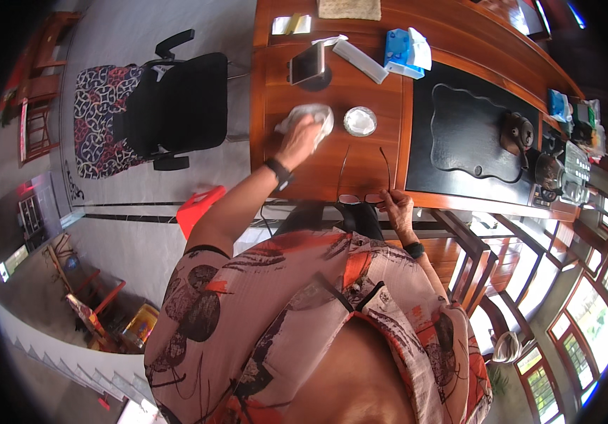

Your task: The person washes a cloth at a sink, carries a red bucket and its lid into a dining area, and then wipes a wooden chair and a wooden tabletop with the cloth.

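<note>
My left hand (299,139) is on a crumpled white cloth (318,112), which lies on the wooden table (304,175) near its left side. The hand is slightly blurred, and its fingertips are partly lost against the cloth. At the table's near edge my right hand (398,209) pinches the frame of a pair of eyeglasses (349,199). Their lenses are towards me, and the unfolded temples point away over the tabletop. Just right of the cloth sits a small round dish (360,122) with something white in it.
Beyond the cloth stand a smartphone on a holder (307,64), a long pale case (360,61) and a blue tissue pack (405,53). On the right, a black tea tray (473,132) bears a dark teapot (517,132). A black office chair (192,103) is at the left; a red bin (198,209) stands below.
</note>
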The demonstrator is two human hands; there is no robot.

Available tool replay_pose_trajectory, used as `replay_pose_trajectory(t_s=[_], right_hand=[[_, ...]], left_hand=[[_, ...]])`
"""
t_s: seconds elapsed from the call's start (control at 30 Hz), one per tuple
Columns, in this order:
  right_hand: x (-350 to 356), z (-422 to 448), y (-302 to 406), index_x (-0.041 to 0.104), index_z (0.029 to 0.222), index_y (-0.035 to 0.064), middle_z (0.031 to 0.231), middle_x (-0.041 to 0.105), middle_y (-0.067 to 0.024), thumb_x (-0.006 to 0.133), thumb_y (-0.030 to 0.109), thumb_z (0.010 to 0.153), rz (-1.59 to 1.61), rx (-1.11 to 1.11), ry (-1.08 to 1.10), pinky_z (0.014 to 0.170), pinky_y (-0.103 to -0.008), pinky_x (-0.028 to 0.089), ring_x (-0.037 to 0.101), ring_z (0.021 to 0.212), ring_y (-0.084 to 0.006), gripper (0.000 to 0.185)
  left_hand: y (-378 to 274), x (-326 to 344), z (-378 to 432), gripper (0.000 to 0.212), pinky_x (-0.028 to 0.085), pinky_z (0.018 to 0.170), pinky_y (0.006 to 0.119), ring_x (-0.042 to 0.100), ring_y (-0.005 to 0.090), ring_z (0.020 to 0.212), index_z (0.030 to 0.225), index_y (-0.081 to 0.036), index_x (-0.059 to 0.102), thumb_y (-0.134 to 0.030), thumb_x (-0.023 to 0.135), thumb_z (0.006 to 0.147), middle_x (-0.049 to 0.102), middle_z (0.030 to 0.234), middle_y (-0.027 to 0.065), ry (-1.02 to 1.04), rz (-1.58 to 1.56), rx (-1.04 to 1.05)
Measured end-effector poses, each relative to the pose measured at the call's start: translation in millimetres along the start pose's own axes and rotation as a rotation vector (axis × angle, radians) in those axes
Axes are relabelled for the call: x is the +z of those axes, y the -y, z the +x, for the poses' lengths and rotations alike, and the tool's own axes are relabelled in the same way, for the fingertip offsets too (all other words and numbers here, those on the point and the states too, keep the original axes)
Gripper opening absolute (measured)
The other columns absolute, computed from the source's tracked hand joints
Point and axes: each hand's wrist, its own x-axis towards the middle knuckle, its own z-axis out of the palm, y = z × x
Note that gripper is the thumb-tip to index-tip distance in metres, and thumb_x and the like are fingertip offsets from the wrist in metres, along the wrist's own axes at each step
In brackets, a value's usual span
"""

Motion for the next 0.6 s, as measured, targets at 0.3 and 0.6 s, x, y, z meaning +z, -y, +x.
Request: replay_pose_trajectory(t_s=[0.3,0.6], right_hand=[[-38.0,-39.9,33.3,0.069,0.083,0.0039,0.073,0.066,-0.0124,0.056,0.009,0.090,-0.462,-0.279,-0.139,0.056,-0.0359,0.049,0.063,0.062,-0.0157,0.015],[-55.2,-62.1,-0.8,0.065,0.085,-0.0048,0.065,0.060,-0.0188,0.059,0.023,0.091,-0.239,-0.145,-0.230,0.057,-0.0364,0.049,0.060,0.057,-0.0204,0.029]], left_hand=[[-21.1,50.0,135.5,0.032,0.043,0.097,0.038,0.056,0.0289,0.111,0.116,0.001,0.061,-0.001,0.045,0.088,0.061,0.115,0.0167,-0.020,-0.882,-0.158],[3.1,55.4,70.9,0.018,0.042,0.084,0.048,0.053,0.0418,0.093,0.087,0.005,0.059,-0.007,0.046,0.091,0.055,0.097,0.0256,0.014,-0.042,0.082]])
